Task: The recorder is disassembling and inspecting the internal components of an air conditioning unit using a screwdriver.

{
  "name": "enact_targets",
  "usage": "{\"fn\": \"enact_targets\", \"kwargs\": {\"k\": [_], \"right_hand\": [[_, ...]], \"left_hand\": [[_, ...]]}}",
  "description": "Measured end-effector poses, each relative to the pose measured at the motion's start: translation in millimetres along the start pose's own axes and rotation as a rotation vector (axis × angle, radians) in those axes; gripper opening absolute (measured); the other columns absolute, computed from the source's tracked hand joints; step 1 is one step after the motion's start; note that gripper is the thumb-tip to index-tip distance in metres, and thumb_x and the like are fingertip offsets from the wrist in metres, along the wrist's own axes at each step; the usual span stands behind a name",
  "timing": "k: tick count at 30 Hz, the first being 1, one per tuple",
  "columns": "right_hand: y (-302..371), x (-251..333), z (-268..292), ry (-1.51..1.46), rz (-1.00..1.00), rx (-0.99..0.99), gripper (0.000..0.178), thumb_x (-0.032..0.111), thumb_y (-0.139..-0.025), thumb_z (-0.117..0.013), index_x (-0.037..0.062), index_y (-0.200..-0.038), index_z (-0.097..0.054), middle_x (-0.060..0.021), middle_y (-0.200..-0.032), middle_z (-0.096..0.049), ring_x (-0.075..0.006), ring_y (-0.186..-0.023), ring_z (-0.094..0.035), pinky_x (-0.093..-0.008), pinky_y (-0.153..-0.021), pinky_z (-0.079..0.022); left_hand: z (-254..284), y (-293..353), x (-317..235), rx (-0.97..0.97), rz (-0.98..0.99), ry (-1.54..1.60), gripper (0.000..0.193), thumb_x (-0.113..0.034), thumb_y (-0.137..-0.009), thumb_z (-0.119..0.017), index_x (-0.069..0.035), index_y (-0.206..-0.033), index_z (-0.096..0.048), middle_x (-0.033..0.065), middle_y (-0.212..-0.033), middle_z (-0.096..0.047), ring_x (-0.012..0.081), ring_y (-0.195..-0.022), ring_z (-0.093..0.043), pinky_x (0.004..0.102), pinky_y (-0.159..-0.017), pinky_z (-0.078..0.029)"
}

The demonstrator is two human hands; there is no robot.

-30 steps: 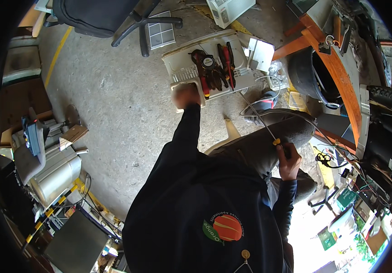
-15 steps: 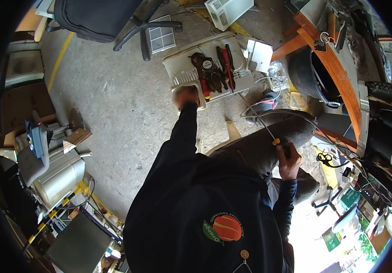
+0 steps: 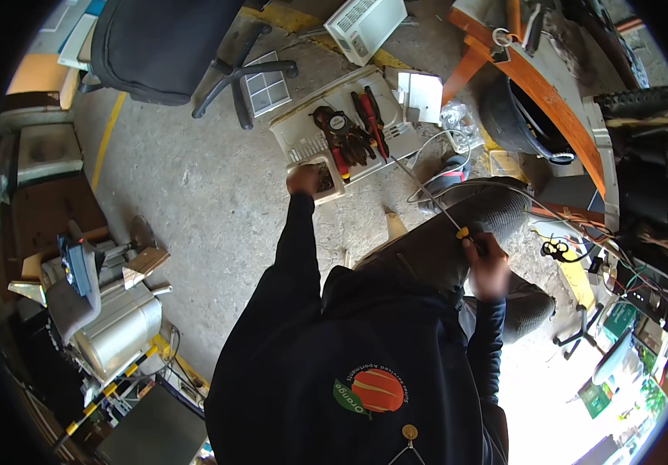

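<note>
A long-shafted screwdriver (image 3: pixel 426 193) with a yellow-and-dark handle is gripped in my right hand (image 3: pixel 489 266), above my thigh. Its thin shaft slants up and left toward the pale plastic tray (image 3: pixel 291 129) on the floor. My left hand (image 3: pixel 303 180) is at the left side of a small square bin (image 3: pixel 339 188) with dark small bits inside; its fingers are blurred. Beside it on the tray lie red-and-black pliers (image 3: pixel 371 120), more dark hand tools (image 3: pixel 358 149), and a round dial-like item (image 3: pixel 338 122).
An office chair (image 3: pixel 233 74) and a grille panel (image 3: pixel 267 85) stand beyond the tray. A white appliance (image 3: pixel 365 29) lies at the back. To the right are an orange wooden frame (image 3: pixel 558 105), a black tub (image 3: pixel 516 124) and loose cables (image 3: pixel 574 225). A metal canister (image 3: pixel 121 329) is at left.
My left hand has shifted from over the small bin to its left side, so the dark contents now show. The screwdriver stays in my right hand. The whole view has turned slightly.
</note>
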State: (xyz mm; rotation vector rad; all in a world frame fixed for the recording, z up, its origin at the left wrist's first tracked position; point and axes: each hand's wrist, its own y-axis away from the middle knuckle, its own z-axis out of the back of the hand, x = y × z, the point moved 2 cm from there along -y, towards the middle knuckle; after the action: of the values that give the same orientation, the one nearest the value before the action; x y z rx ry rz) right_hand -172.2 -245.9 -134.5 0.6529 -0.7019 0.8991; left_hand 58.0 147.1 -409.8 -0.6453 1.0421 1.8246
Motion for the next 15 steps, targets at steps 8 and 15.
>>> {"fn": "enact_targets", "kwargs": {"k": [8, 15], "right_hand": [[6.4, -8.6, -2.2, -0.048, 0.026, -0.075, 0.024, 0.022, -0.088, -0.078, -0.0005, -0.095, -0.07, -0.0109, -0.077, -0.071, -0.0217, -0.061, -0.06, -0.0329, -0.063, -0.05], [41.5, -26.0, 13.4, -0.267, -0.128, -0.18, 0.027, 0.023, -0.088, -0.078, -0.0027, -0.094, -0.07, -0.0086, -0.074, -0.068, -0.0181, -0.061, -0.056, -0.0296, -0.062, -0.047]], "left_hand": [[1.4, 112.1, -252.7, 0.989, -0.149, 1.403, 0.012, -0.01, -0.103, -0.058, -0.008, -0.113, -0.064, 0.0068, -0.11, -0.065, 0.0196, -0.087, -0.058, 0.036, -0.077, -0.046], [-11.1, 175.2, -358.6, 1.35, -0.261, 1.281, 0.011, -0.005, -0.1, -0.059, -0.008, -0.11, -0.061, 0.0063, -0.101, -0.061, 0.0169, -0.084, -0.052, 0.0323, -0.078, -0.041]]}}
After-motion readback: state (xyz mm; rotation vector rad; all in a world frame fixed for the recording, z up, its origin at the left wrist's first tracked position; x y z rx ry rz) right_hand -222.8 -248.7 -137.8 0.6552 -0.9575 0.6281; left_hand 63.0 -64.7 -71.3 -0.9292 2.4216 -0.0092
